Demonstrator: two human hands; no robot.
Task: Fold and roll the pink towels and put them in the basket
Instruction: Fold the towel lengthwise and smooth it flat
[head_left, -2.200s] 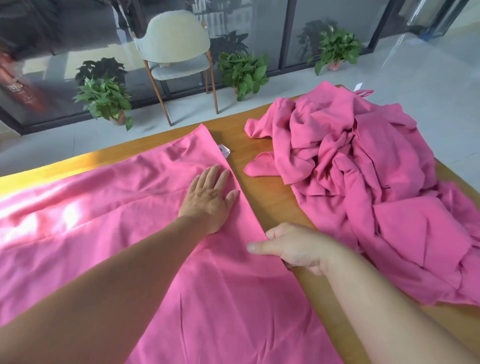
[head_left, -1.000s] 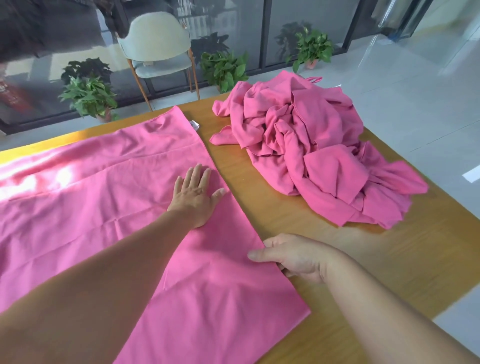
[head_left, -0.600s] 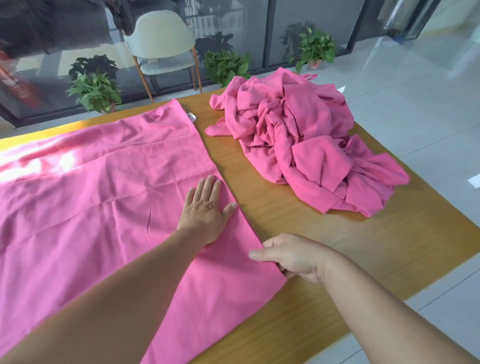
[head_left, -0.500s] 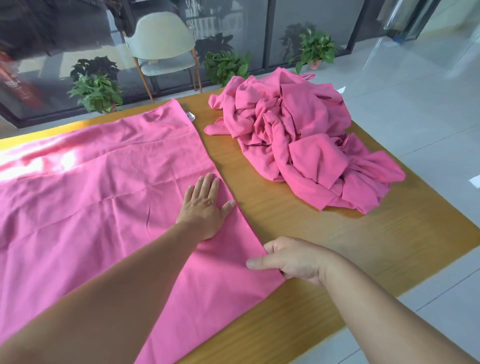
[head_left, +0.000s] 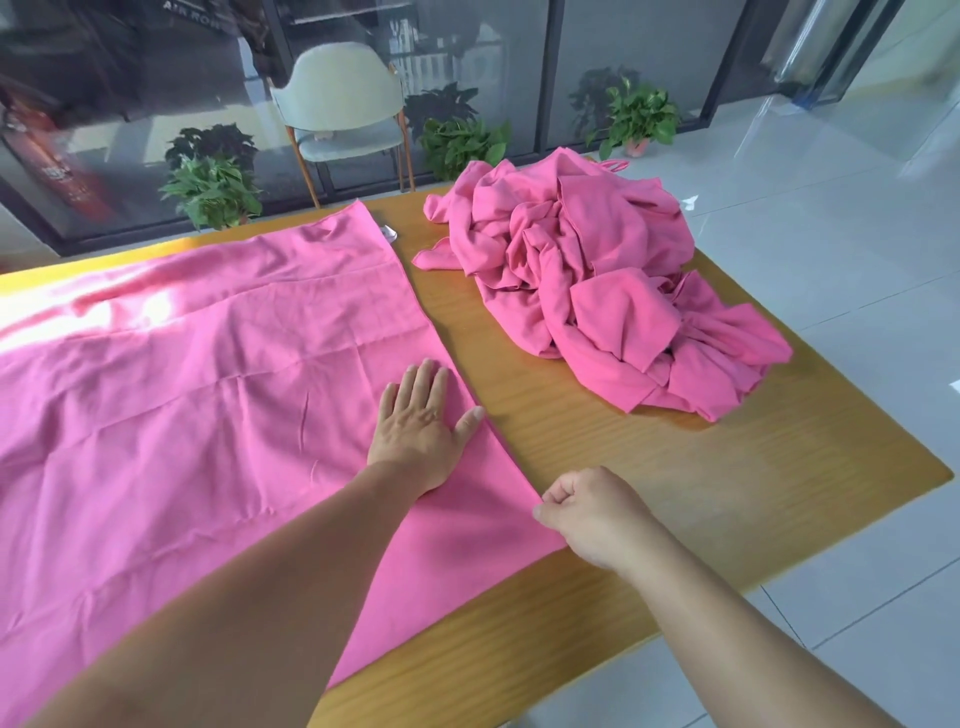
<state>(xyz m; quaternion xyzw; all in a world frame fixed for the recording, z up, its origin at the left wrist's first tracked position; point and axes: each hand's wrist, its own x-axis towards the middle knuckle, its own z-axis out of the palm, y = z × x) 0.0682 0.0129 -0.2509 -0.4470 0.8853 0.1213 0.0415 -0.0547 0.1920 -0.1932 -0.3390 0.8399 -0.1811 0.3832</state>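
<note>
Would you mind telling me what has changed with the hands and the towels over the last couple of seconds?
The left hand slid a little toward the near end of the spread pink towel and still presses flat on it. The right hand, earlier on the towel's right edge with fingers extended, now has them curled, pinching that edge. The heap of pink towels and the table appear unchanged.

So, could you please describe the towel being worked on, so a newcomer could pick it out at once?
Start at the wooden table. Two masses of pink cloth lie on it: a crumpled pile toward the far right, and a spread towel covering the left. The one being worked on is the flat one, with the left hand pressing on it and the right hand pinching its right edge.
</note>
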